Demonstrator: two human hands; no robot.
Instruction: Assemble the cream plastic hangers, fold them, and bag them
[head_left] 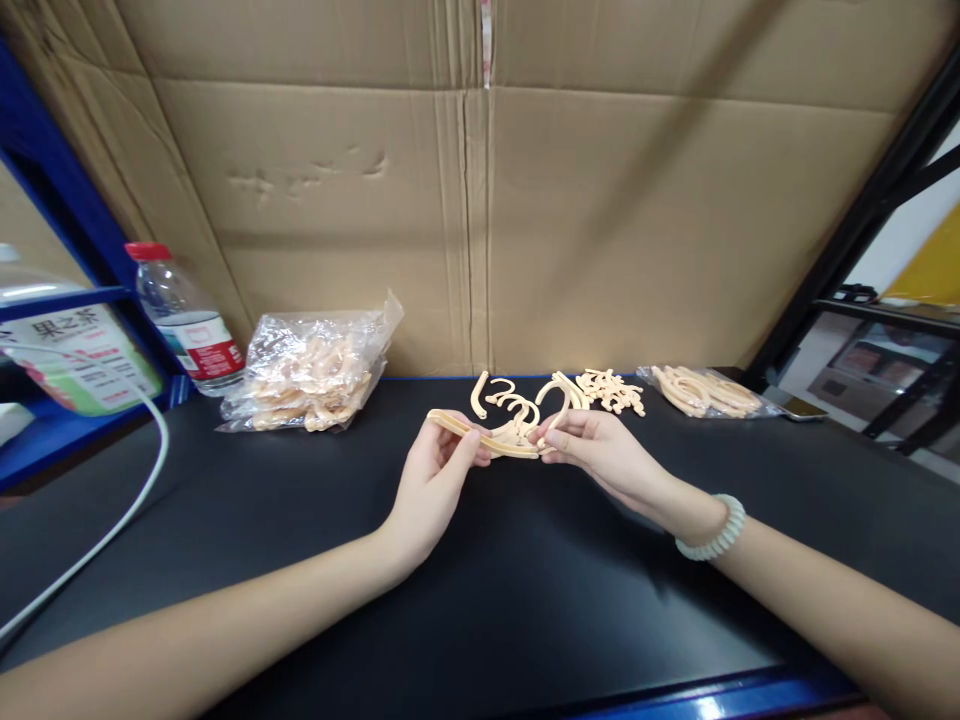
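Above the black tabletop (465,600), my left hand (433,470) pinches a long, slightly curved beige strip (506,447) between thumb and fingers. My right hand (592,448), with a pale beaded bracelet at the wrist, grips a more strongly bent beige piece (561,410). The lower end of the bent piece meets or nearly meets the right end of the strip; I cannot tell if they are joined. Just behind the hands lie several loose curved beige pieces (519,405), partly hidden by the fingers, and a heap of small knobbed beige pieces (611,390).
A clear bag of beige parts (307,370) stands at the back left, beside a red-capped bottle (187,320). A flatter bag of curved parts (705,390) lies at the back right. Cardboard (337,200) walls the back. A white cable (142,500) crosses the left side.
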